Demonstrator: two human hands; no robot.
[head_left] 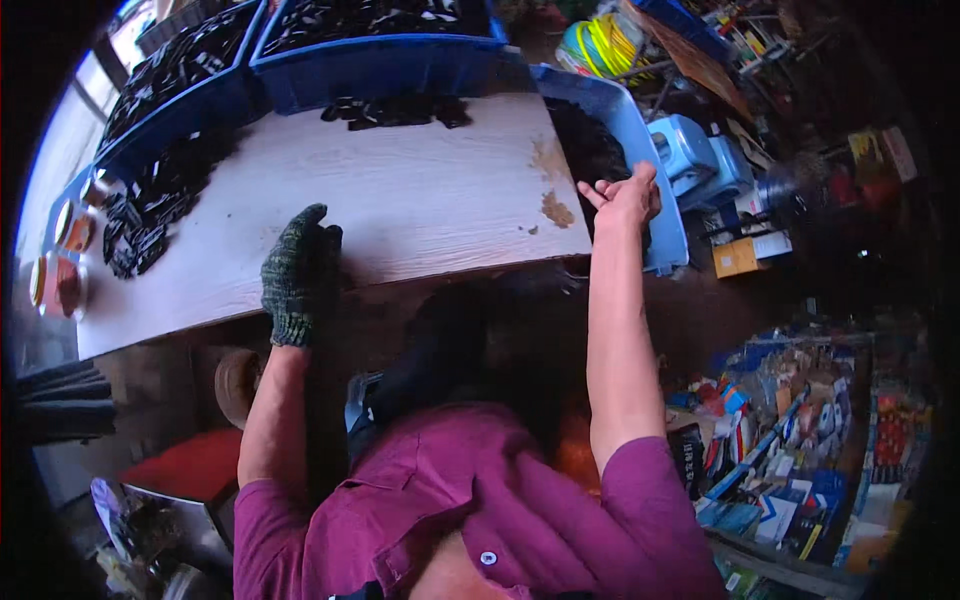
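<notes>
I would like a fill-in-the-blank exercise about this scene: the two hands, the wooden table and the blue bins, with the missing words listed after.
1. The left hand wears a dark knitted ____ and rests at the near edge of the pale wooden table.
2. The bare right hand reaches into a light ____ plastic bin at the table's right end.
3. That bin holds small ____ parts.
4. The person wears a ____ buttoned shirt.

Missing words: glove; blue; black; maroon

gloved left hand (297, 275) flat, right hand (627, 195) outstretched
</notes>
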